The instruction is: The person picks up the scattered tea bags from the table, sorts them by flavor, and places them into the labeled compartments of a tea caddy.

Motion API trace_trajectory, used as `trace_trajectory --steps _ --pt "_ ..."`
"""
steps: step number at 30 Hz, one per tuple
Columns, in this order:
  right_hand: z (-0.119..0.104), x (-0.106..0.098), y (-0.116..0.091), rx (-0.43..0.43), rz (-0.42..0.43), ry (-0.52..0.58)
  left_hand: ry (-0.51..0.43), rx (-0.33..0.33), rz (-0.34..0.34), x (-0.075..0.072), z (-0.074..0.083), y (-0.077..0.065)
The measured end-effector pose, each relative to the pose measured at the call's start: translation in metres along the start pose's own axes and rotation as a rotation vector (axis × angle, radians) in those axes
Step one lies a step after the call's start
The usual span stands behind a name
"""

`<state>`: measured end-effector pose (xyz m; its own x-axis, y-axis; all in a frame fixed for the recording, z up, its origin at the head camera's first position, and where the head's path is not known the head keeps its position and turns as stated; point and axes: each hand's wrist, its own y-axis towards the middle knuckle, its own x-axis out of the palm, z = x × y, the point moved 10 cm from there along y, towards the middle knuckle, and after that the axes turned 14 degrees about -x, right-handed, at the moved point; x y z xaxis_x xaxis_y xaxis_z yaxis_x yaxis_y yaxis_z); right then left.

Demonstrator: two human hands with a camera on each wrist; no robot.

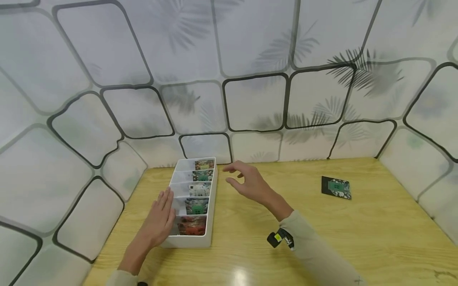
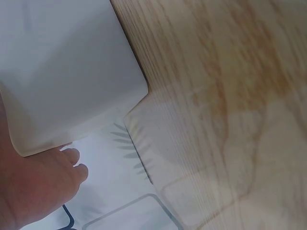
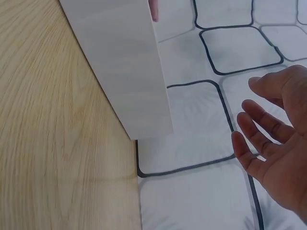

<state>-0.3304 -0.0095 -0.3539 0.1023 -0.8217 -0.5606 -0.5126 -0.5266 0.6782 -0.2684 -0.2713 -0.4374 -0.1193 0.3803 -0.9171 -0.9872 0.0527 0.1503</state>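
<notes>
A long white divided box (image 1: 211, 206) stands on the table, with a patterned packet in each of its compartments. The nearest packet (image 1: 193, 226) is red; behind it lies one with a green label (image 1: 196, 206). My left hand (image 1: 159, 218) rests on the box's left rim with its fingers straight. In the left wrist view, that hand (image 2: 43, 187) shows beside the white box wall (image 2: 72, 72). My right hand (image 1: 250, 184) hovers just right of the box's far end, fingers loosely bent and apart from it. Nothing lies in the right palm (image 3: 278, 148).
A black packet with a green label (image 1: 336, 187) lies by itself on the right of the wooden table (image 1: 250, 246). A pale wall covering with dark outlines and leaf shapes (image 1: 255, 103) encloses the table at the back and sides.
</notes>
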Motion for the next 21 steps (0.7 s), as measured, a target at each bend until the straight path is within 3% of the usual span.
trace_trajectory --steps 9,21 --pt "-0.001 -0.039 -0.029 0.045 0.008 -0.035 0.056 -0.041 -0.053 0.000 0.001 0.000" --pt "0.005 -0.091 -0.066 0.082 0.070 -0.098 0.053 -0.040 -0.059 -0.001 0.002 0.001"
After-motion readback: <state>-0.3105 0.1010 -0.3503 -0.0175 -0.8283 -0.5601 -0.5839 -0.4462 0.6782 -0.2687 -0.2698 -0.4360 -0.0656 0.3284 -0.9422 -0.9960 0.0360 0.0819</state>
